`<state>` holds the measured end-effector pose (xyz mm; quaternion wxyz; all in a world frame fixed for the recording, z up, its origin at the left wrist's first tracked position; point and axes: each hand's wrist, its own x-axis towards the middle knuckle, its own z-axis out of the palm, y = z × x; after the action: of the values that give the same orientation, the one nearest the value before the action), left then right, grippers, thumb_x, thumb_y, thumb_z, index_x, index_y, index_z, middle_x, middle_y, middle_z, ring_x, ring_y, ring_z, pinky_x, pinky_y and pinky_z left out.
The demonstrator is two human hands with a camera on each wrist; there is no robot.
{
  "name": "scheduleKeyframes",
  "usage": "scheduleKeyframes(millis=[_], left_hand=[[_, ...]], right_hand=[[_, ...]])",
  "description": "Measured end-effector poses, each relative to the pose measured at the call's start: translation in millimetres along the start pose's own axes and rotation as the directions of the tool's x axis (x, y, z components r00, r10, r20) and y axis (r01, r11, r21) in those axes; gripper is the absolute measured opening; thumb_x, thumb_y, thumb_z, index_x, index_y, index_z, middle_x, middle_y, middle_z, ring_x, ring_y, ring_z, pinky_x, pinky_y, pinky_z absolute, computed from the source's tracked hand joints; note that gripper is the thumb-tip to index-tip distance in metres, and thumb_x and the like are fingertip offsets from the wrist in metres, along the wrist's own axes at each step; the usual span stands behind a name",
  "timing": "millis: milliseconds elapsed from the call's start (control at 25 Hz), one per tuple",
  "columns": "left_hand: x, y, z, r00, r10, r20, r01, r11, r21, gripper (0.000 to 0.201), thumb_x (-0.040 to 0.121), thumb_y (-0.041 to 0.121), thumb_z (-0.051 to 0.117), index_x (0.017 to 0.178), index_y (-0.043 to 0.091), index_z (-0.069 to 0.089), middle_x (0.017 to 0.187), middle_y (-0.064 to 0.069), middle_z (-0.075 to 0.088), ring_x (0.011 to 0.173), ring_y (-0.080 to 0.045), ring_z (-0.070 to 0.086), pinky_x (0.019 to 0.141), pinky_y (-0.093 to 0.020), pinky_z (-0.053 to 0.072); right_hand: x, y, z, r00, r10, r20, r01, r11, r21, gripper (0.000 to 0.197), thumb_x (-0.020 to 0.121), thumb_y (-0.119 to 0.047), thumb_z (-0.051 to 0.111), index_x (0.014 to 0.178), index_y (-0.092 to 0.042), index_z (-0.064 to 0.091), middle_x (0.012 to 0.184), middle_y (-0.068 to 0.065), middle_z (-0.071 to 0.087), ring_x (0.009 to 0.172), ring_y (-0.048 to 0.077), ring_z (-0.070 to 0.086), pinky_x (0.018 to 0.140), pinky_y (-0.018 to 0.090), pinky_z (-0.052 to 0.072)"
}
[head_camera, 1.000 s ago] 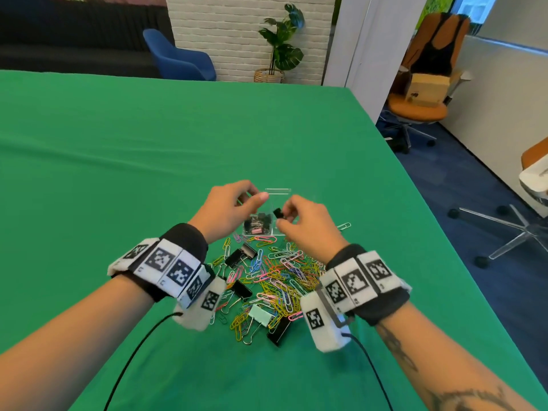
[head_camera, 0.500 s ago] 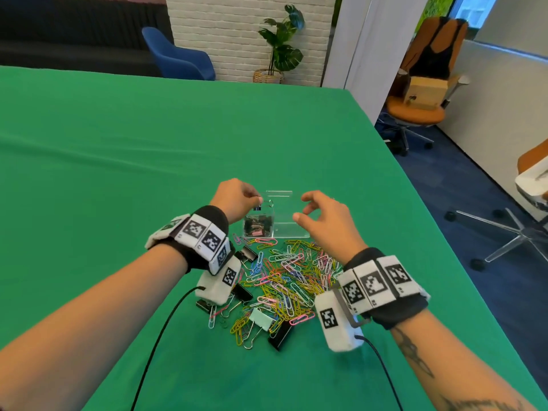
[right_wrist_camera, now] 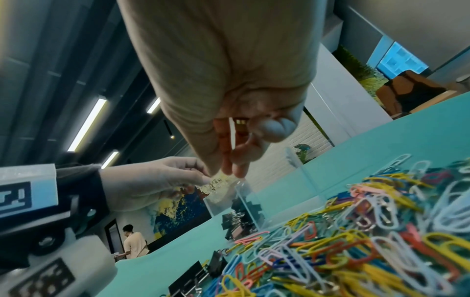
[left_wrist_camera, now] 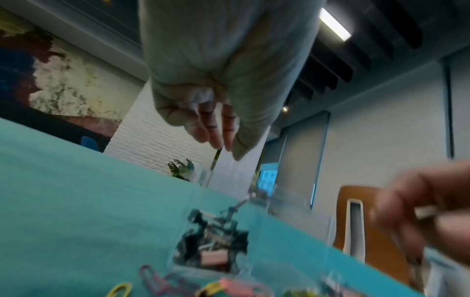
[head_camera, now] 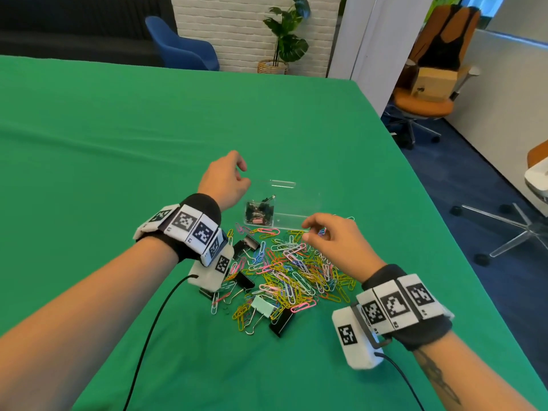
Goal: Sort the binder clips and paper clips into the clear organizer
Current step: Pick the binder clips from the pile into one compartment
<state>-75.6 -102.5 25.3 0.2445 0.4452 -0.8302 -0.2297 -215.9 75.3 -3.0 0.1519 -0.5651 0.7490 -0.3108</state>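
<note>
Office: swivel chairs [head_camera: 427, 93] (orange), strip lights [right_wrist_camera: 86, 124]

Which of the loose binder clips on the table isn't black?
The mint green binder clip, at the pile's near edge, beside a large black binder clip. The other loose binder clips visible are black; the pink one lies inside the clear organizer.

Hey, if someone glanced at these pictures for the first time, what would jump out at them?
First, the heap of colourful paper clips on the green table, with black binder clips among them. Just beyond it stands the clear organizer; its left compartment holds binder clips, its right looks empty. The left hand and right hand hover on either side.
</note>
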Motion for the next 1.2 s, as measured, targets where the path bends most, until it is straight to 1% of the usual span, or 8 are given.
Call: scheduleKeyframes(millis=[200, 400, 560, 640, 760, 840, 960, 1200], left_hand=[[-10, 7, 20, 0.915, 0.23, 0.331, -0.349, 0.864, 0.364, 0.046, 0.083, 0.05, 0.056, 0.117, 0.02, 0.057, 0.116, -0.006, 0.056, 0.113, -0.025, 0.047, 0.091, -0.037, 0.04], [-13, 6, 30, 0.872, 0.167, 0.459, -0.426, 0.722, 0.545, 0.064, 0.067, 0.076, 0.05, 0.107, 0.027, 0.062, 0.11, 0.0, 0.062, 0.112, -0.023, 0.045, 0.09, -0.037, 0.034], [-16, 4, 11, 0.906, 0.247, 0.343, -0.388, 0.81, 0.44, 0.071, 0.066, 0.068, 0.061, 0.12, 0.023, 0.055, 0.118, -0.003, 0.059, 0.113, -0.024, 0.046, 0.091, -0.037, 0.036], [-20, -4, -1, 0.923, 0.27, 0.273, -0.359, 0.86, 0.362, 0.069, 0.067, 0.06, 0.066, 0.123, 0.022, 0.053, 0.121, -0.005, 0.058, 0.114, -0.025, 0.046, 0.093, -0.038, 0.038], [-31, -21, -10, 0.925, 0.174, 0.338, -0.283, 0.908, 0.309, 0.08, 0.067, 0.047, 0.074, 0.135, 0.019, 0.041, 0.131, -0.01, 0.048, 0.124, -0.028, 0.041, 0.103, -0.041, 0.038], [-32, -29, -9, 0.928, 0.104, 0.358, -0.208, 0.941, 0.265, 0.084, 0.069, 0.039, 0.075, 0.139, 0.017, 0.033, 0.136, -0.013, 0.042, 0.127, -0.029, 0.039, 0.107, -0.042, 0.036], [-37, -28, -9, 0.932, 0.113, 0.345, -0.2, 0.952, 0.23, 0.074, 0.075, 0.036, 0.071, 0.137, 0.015, 0.037, 0.135, -0.014, 0.044, 0.125, -0.029, 0.042, 0.107, -0.04, 0.036], [-79, -35, -13, 0.906, 0.116, 0.407, -0.207, 0.96, 0.187, 0.055, 0.079, 0.036, 0.067, 0.126, 0.017, 0.046, 0.127, -0.008, 0.048, 0.118, -0.023, 0.047, 0.101, -0.034, 0.038]], right_hand=[[8, -14, 11, 0.998, -0.029, 0.061, 0.034, 0.996, -0.077, 0.021, 0.087, -0.021, 0.059, 0.107, -0.016, 0.065, 0.086, -0.008, 0.055, 0.067, 0.009, 0.044, 0.079, 0.03, 0.043], [-3, -1, 8, 0.995, -0.021, 0.096, 0.027, 0.998, -0.065, 0.022, 0.088, -0.021, 0.059, 0.107, -0.014, 0.064, 0.086, -0.007, 0.057, 0.059, -0.01, 0.035, 0.067, 0.021, 0.034], [-7, -5, 9, 0.993, -0.024, 0.117, 0.035, 0.995, -0.09, 0.018, 0.086, -0.021, 0.061, 0.102, -0.014, 0.066, 0.083, -0.007, 0.057, 0.058, -0.009, 0.036, 0.071, 0.021, 0.032], [-16, -16, 11, 0.956, -0.06, 0.289, 0.103, 0.985, -0.136, 0.017, 0.082, -0.028, 0.066, 0.095, -0.017, 0.065, 0.078, -0.01, 0.055, 0.059, -0.005, 0.041, 0.068, 0.024, 0.036], [-44, -33, 22, 0.86, -0.035, 0.508, 0.233, 0.914, -0.332, 0.039, 0.071, -0.057, 0.067, 0.088, -0.025, 0.052, 0.074, -0.012, 0.05, 0.071, 0.013, 0.047, 0.06, 0.028, 0.036], [-60, -38, 31, 0.868, -0.01, 0.496, 0.286, 0.826, -0.485, 0.055, 0.068, -0.065, 0.063, 0.097, -0.021, 0.047, 0.093, -0.002, 0.056, 0.083, 0.021, 0.052, 0.061, 0.027, 0.032], [-69, -36, 38, 0.903, -0.002, 0.431, 0.237, 0.837, -0.493, 0.053, 0.075, -0.052, 0.064, 0.11, -0.015, 0.046, 0.11, 0.004, 0.055, 0.099, 0.024, 0.057, 0.069, 0.029, 0.036], [-65, -18, 23, 0.922, 0.053, 0.384, 0.046, 0.969, -0.243, 0.035, 0.072, -0.031, 0.07, 0.102, -0.019, 0.056, 0.083, -0.008, 0.048, 0.081, 0.014, 0.051, 0.077, 0.031, 0.047]])
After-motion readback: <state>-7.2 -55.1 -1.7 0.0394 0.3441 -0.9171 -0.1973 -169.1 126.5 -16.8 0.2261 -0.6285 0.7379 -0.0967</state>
